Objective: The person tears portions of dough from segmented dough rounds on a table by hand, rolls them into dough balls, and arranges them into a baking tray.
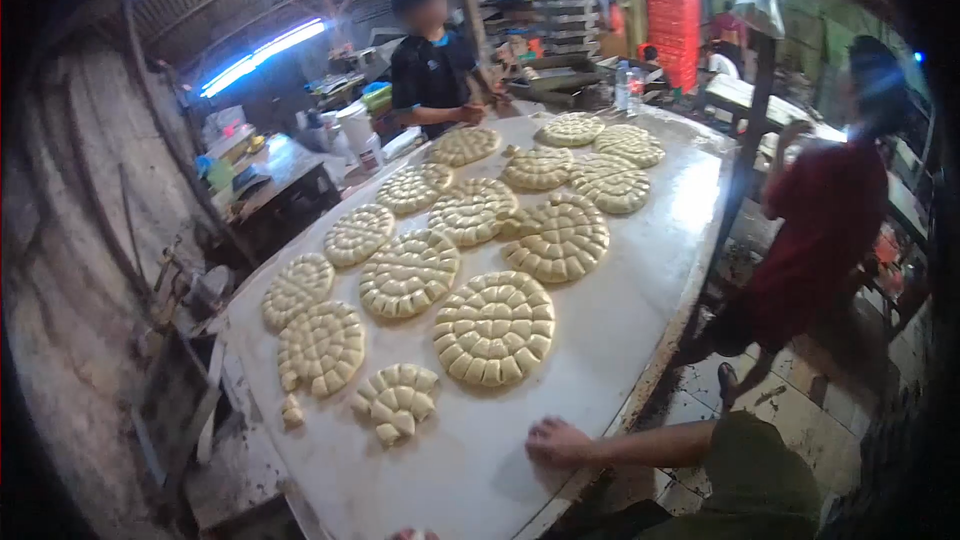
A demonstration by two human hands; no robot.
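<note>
My right hand rests on the near right part of the pale table, its fingers curled in and nothing visible in them. Only a sliver of my left hand shows at the bottom edge; its fingers are cut off from view. Closest to the hands are a small partial ring of dough pieces and a large round of cut dough. More scored dough rounds cover the middle and far parts of the table. A few loose dough pieces lie at the left.
A person in a dark shirt stands at the far end of the table. Another in a red shirt is to the right, beyond a post. Bottles stand on the far edge. Red stacked crates rise behind.
</note>
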